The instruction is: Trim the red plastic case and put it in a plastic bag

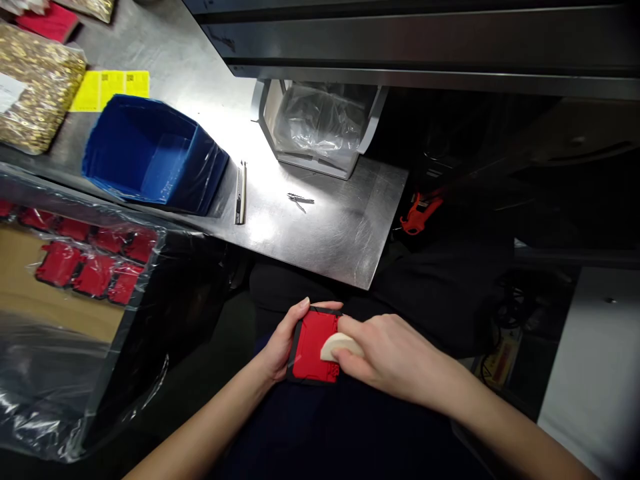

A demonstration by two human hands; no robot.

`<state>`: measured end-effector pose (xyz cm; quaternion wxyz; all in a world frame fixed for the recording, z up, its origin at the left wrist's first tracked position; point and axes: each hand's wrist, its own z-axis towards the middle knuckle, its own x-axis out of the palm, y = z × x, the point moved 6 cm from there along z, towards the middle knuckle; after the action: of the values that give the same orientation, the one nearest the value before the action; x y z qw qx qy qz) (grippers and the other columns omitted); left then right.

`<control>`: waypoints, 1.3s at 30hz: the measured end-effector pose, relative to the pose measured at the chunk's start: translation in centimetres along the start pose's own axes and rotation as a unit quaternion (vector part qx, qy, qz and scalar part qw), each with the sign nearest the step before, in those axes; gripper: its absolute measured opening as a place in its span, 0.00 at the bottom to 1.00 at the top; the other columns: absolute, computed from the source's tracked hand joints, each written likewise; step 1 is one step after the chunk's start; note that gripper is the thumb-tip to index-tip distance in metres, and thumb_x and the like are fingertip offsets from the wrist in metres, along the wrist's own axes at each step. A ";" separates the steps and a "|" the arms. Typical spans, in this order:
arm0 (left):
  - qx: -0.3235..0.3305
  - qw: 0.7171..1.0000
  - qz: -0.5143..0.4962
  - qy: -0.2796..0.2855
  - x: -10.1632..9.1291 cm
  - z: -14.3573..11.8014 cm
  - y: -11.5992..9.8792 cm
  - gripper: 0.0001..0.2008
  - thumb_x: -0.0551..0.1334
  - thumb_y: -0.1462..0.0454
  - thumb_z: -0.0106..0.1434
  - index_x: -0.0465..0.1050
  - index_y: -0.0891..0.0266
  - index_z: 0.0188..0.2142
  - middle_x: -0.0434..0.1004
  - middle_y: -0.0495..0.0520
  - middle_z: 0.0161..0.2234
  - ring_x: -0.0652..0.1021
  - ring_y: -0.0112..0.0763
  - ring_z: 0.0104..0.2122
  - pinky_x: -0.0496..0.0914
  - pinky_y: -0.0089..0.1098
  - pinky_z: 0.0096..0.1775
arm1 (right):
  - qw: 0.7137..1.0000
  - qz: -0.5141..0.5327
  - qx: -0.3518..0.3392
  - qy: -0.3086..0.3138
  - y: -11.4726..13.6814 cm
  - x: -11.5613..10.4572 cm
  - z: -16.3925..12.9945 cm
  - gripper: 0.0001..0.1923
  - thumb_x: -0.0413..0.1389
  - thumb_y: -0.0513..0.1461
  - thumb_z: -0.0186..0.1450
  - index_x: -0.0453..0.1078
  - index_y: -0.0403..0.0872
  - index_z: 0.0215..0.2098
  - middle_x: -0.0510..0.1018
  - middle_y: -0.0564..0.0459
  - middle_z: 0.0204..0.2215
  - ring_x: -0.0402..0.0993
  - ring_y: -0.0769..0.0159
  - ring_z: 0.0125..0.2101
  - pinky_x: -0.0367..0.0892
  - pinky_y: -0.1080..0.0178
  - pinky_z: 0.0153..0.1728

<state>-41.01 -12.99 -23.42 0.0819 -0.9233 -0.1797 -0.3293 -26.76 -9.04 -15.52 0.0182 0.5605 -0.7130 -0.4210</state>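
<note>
Just off the corner of the table (330, 247), the left hand (280, 343) grasps the red part (310, 347) by its black edge, while the right hand (385, 350) pinches a cream pad (331, 345) over the part's right side. Rubbing the red face looks to be the step in hand, though whether the pad presses on it I cannot tell; the next move seems to call for a firm left grip and a light, flat stroke along that side
</note>
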 end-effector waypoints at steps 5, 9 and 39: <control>-0.008 0.998 -0.047 0.030 0.2 -0.2 0.0 0.28 0.59 0.47 0.72 0.76 0.70 0.55 0.81 0.68 0.42 0.81 0.42 0.36 0.75 0.33 0.40 | 0.989 0.126 0.012 -0.075 -0.6 -1.1 -0.1 0.11 0.51 0.48 0.74 0.70 0.52 0.48 0.82 0.57 0.36 0.77 0.66 0.29 0.58 0.65 0.30; 0.013 0.996 -0.049 0.067 0.3 -0.3 -0.4 0.32 0.60 0.45 0.70 0.73 0.71 0.60 0.81 0.69 0.44 0.82 0.47 0.41 0.76 0.35 0.41 | 0.956 0.267 0.050 -0.116 -3.2 -3.0 -1.7 0.12 0.53 0.51 0.73 0.67 0.52 0.45 0.80 0.60 0.31 0.76 0.70 0.27 0.63 0.67 0.30; 0.004 0.980 0.128 -0.155 1.5 -0.6 -1.5 0.29 0.63 0.44 0.69 0.78 0.69 0.53 0.81 0.68 0.42 0.81 0.44 0.37 0.76 0.34 0.38 | 0.968 -0.157 -0.046 -0.193 1.4 2.7 -4.0 0.09 0.56 0.35 0.69 0.65 0.47 0.48 0.72 0.61 0.22 0.70 0.65 0.19 0.48 0.59 0.24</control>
<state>-40.88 -11.40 -21.94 0.0977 -0.9783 -0.0720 -0.1681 -26.83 -13.53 -13.25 -0.1596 0.5721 -0.5860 -0.5513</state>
